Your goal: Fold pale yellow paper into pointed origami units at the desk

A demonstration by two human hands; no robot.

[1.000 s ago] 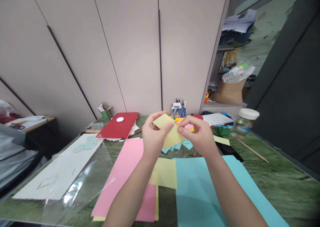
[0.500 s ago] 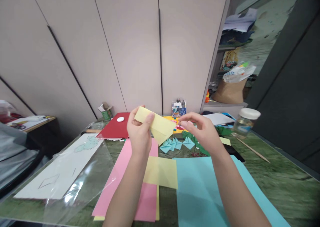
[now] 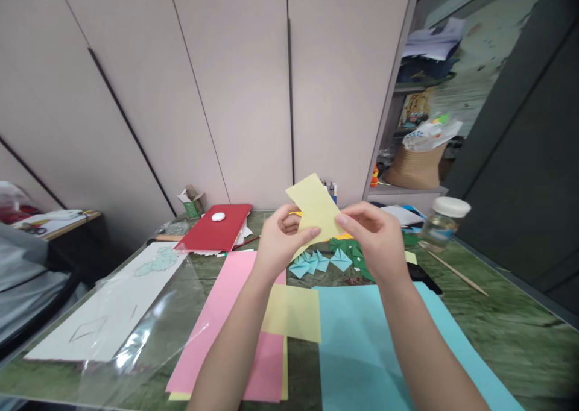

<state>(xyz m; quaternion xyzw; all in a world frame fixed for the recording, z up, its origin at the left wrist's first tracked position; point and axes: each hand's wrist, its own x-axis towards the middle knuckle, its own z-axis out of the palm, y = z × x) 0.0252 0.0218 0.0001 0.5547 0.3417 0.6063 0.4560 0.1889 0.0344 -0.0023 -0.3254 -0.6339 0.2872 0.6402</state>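
A folded piece of yellow paper (image 3: 316, 203) is held up above the table between both hands. My left hand (image 3: 286, 237) is closed on its lower left part, with the thumb lying across the front. At the paper's right edge, my right hand (image 3: 373, 233) pinches it between thumb and fingertips. Small folded blue paper pieces (image 3: 316, 261) lie on the table just beneath. Nearer to me, a flat yellow sheet (image 3: 296, 311) overlaps the pink paper (image 3: 266, 363). A large blue sheet (image 3: 357, 345) lies under my right forearm.
A red folder (image 3: 212, 227) with a white round case stands back left. White drawing paper (image 3: 113, 302) lies left under clear plastic film. To the right are a lidded glass jar (image 3: 446, 224), a wooden stick (image 3: 456, 271) and a dark phone (image 3: 424, 276). Green paper pieces (image 3: 357, 257) lie behind.
My right hand has closed on the yellow paper's edge. The paper has turned more upright and shifted right, and my left hand has moved right and slightly down with it.
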